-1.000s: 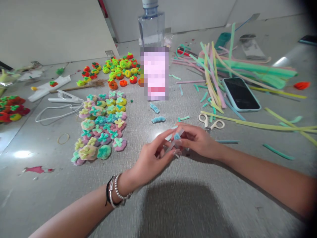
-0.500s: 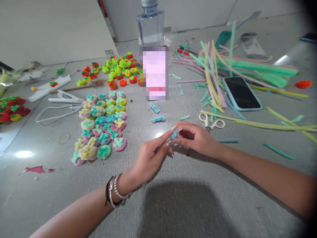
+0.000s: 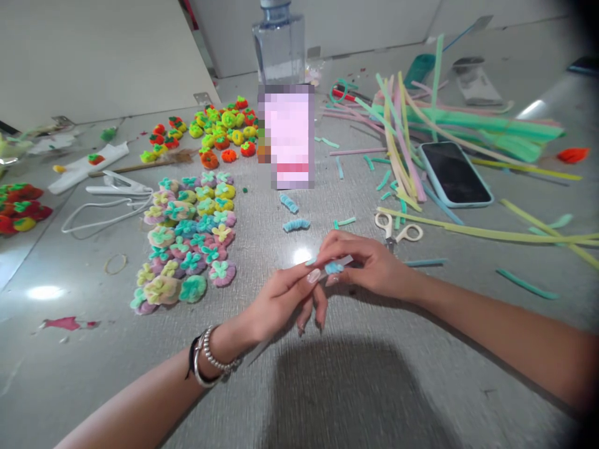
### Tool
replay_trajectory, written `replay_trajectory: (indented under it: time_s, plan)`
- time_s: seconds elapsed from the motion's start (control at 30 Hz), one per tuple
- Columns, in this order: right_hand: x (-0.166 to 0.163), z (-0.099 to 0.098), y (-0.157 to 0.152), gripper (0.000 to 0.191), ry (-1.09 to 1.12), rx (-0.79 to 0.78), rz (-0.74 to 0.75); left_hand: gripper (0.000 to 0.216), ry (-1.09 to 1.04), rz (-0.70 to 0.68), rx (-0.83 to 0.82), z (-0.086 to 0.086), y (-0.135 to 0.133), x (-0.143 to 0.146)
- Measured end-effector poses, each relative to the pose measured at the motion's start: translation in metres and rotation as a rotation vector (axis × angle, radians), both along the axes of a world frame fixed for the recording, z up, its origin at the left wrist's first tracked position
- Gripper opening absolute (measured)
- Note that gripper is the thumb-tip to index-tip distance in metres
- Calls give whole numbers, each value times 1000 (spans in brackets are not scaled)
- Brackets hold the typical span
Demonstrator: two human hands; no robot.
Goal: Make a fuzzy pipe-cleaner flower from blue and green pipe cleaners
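While the left hand (image 3: 281,299) pinched a pale flat strip (image 3: 347,259) between thumb and forefinger, its other fingers hanging loose, the right hand (image 3: 374,265) gripped a small blue fuzzy coil (image 3: 334,268) that seemed wound around the strip near its upper end. Both were held over the worktop (image 3: 262,243), about midway between its left and right edges, and two similar blue coils (image 3: 296,225) (image 3: 289,203) lay apart from each other, nearer the far edge. The likeliest trouble was the winding springing loose: if the right fingertips eased too soon, the turns could spread, and with the strip's end so close, the coil could slip off it. A slack left pinch might let the strip twist along with the coil, while a hard squeeze could flatten the fuzz. Scissors (image 3: 409,232) lay just beyond the right wrist, toward the right edge, so a careless swing might knock them. Rows of flower-topped pieces (image 3: 193,289) toward the left edge risked scattering if the left arm swept outward.
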State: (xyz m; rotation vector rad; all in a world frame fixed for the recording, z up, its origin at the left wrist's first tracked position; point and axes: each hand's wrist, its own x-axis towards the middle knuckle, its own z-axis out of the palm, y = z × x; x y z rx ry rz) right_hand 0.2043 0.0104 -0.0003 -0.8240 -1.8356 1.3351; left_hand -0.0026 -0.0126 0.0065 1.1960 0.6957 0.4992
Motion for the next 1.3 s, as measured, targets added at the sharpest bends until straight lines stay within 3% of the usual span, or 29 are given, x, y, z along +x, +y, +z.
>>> replay_trajectory:
  time_s: [0.2, 0.4, 0.6, 0.73, 0.9, 1.13, 1.3]
  plan:
    - [2, -4, 0, 7, 42, -28, -11, 38, 45, -5, 90, -4, -2, 1]
    - [1, -4, 3, 17, 7, -54, -121, 53, 10, 162, 134, -3, -2, 5]
    - [-1, -3, 3, 30, -37, -40, -120, 48, 199, 32, 385, -1, -2, 5]
    - [0, -3, 3, 34, -36, -19, -129, 44, 193, 57, 381, -2, -3, 5]
    - [-1, -3, 1, 22, -83, 21, -138, 42, 136, 111, 344, -6, -3, 3]
    - [-4, -1, -3, 16, -130, 134, -231, 40, -40, 376, 218, -12, 0, 4]
    - [-3, 0, -7, 16, -185, 292, -165, 39, -63, 372, 235, -11, 2, 4]
